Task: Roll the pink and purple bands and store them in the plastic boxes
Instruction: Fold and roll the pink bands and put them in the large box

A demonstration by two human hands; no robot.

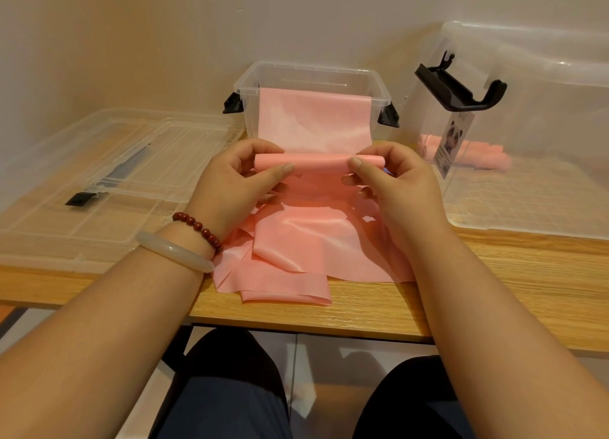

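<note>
Pink band [296,240], clear box [250,82] w/ blk latches [233,103]

We take this for a plain room in a home: a wood-grain table [494,273] crosses the middle of the frame against a bare pale wall [148,36] at the top, carrying clear plastic storage boxes [309,67], with tiled floor [329,366] below.

1. Just beyond the fingers [284,168] stood an open clear box [250,108], blocking forward reach.
2. Left lay a flat lid [99,174]; right stood a large tub [527,191].
3. Bare bench [379,313] lay nearer the body.
</note>
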